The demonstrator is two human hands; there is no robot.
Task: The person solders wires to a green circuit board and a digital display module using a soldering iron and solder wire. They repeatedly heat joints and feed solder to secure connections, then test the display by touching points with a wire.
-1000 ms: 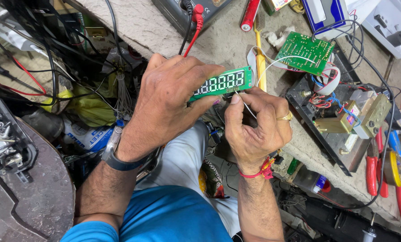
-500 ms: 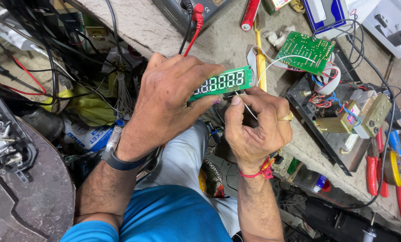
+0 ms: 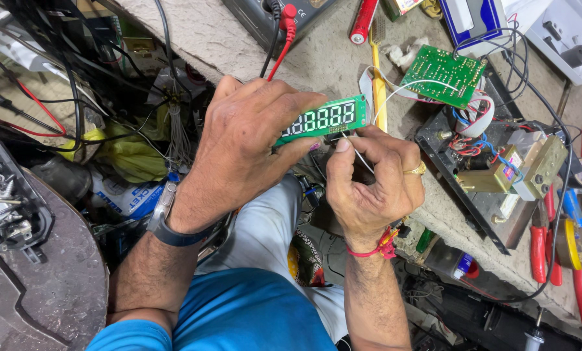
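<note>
A person's left hand [image 3: 248, 140] closes its grip on a green digit display board [image 3: 322, 119] above the cluttered tabletop [image 3: 330, 58], while the right hand [image 3: 372, 185] pinches a thin white wire [image 3: 362, 158] at the board's lower edge.

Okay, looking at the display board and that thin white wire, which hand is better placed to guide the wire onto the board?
Probably the right hand: its fingers already pinch the thin white wire just below the green display board. The left hand is wrapped around the board.
</note>
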